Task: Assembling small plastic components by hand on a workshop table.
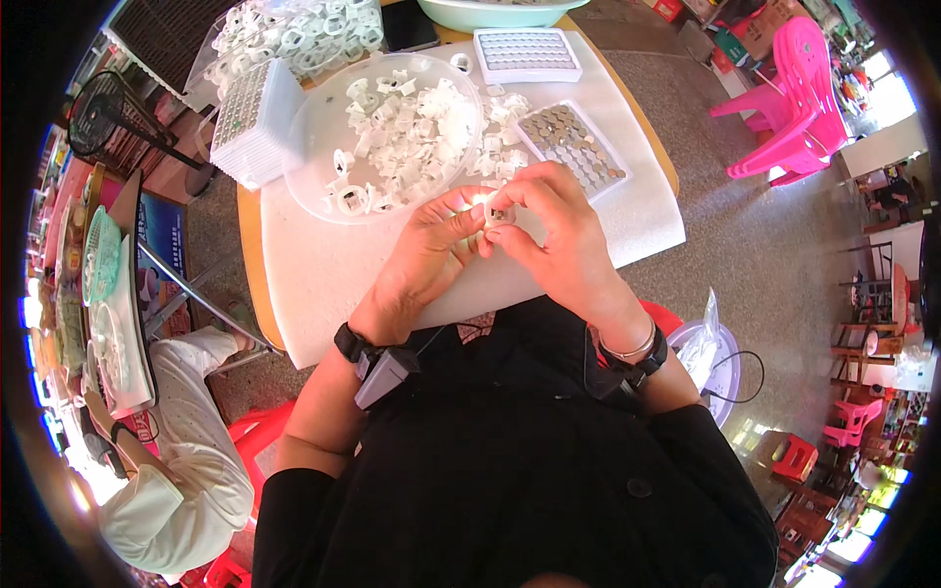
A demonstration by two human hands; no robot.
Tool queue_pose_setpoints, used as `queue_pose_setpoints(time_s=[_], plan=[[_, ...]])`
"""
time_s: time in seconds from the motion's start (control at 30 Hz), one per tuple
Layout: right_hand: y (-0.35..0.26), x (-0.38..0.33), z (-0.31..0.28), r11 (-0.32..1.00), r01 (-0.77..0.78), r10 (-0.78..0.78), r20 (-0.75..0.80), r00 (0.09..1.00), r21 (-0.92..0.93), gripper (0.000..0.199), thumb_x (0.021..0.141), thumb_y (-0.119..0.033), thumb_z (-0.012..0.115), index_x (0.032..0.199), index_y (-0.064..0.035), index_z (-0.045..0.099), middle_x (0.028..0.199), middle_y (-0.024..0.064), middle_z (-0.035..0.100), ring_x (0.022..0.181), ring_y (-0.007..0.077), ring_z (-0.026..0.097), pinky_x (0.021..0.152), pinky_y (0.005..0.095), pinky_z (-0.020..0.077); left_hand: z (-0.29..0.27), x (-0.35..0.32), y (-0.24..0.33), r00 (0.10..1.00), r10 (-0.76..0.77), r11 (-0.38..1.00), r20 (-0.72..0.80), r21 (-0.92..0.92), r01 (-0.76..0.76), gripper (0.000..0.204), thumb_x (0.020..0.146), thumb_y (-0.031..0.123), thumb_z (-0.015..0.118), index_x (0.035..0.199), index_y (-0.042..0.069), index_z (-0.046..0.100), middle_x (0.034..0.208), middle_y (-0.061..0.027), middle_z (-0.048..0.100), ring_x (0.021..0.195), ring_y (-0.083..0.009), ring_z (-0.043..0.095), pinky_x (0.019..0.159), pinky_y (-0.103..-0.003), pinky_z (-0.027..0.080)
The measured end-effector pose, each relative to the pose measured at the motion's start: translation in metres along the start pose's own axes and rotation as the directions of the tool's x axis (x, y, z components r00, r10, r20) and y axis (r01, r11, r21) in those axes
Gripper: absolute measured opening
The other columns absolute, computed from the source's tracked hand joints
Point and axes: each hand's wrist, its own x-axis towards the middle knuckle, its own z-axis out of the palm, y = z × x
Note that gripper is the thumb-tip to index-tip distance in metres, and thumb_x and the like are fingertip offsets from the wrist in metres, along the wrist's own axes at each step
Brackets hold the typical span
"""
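One small white part is clamped between the fingertips of the left hand and right hand, near the right front of the round tray. This piece seems unfinished; many loose parts are left inside the tray. Finished ones cannot be distinguished.

A sheet on the table bears white parts and a tray.

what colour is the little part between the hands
The little part is mostly white: head view.
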Motion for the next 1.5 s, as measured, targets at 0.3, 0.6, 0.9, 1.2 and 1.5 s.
queue_pose_setpoints(time_s=[0.3,0.6,0.9,1.2,1.5], plan=[[0.005,-0.003,0.008,0.994,-0.038,0.041,-0.032,0.999,0.106,0.017,0.072,-0.001,0.066,0.086,-0.0051,0.057,0.088,0.0078,0.054,0.082,0.0277,0.055,0.072,0.0375,0.0451,-0.004,0.002,-0.004,0.996,0.014,0.998,0.083,-0.069,-0.009,0.027,0.096,0.01,0.052,0.119,-0.003,0.054,0.1,-0.0068,0.061,0.084,-0.0132,0.058,0.073,-0.026,0.048],[0.009,-0.003,0.006,0.999,-0.025,0.026,-0.026,0.999,0.022,0.013,0.076,-0.004,0.066,0.087,-0.0037,0.059,0.089,0.0081,0.056,0.079,0.0257,0.059,0.069,0.0355,0.0471,-0.002,0.001,-0.008,0.996,0.066,0.991,0.06,0.112,-0.072,0.028,0.097,0.01,0.05,0.12,-0.004,0.055,0.102,-0.0076,0.062,0.084,-0.0136,0.059,0.075,-0.026,0.049],[0.011,0.005,-0.014,0.946,-0.194,0.187,0.052,0.981,0.26,0.019,0.079,-0.011,0.069,0.095,-0.0021,0.063,0.085,0.0068,0.058,0.075,0.0148,0.057,0.069,0.0275,0.0466,-0.002,-0.004,-0.003,0.992,-0.007,0.995,0.123,0.101,-0.005,0.029,0.098,0.013,0.049,0.121,-0.002,0.054,0.103,-0.0053,0.061,0.085,-0.0109,0.056,0.073,-0.025,0.047],[0.013,0.003,-0.008,0.828,-0.387,0.325,0.215,0.921,0.406,0.016,0.082,-0.012,0.067,0.092,-0.001,0.062,0.086,0.0046,0.057,0.072,0.011,0.056,0.068,0.0264,0.0465,-0.002,-0.003,-0.007,0.987,0.016,0.984,0.16,0.173,-0.044,0.029,0.096,0.017,0.053,0.119,-0.001,0.058,0.101,-0.0036,0.061,0.084,-0.0102,0.056,0.073,-0.025,0.047],[0.019,0.008,-0.018,0.85,-0.322,0.269,0.182,0.946,0.416,0.012,0.086,-0.008,0.062,0.093,0.0013,0.063,0.089,0.0044,0.062,0.078,0.011,0.061,0.071,0.0265,0.0475,0.001,-0.007,0.001,0.984,-0.087,0.982,0.157,0.177,0.059,0.028,0.099,0.022,0.048,0.109,-0.001,0.059,0.086,-0.0038,0.061,0.075,-0.0104,0.058,0.062,-0.024,0.048]])
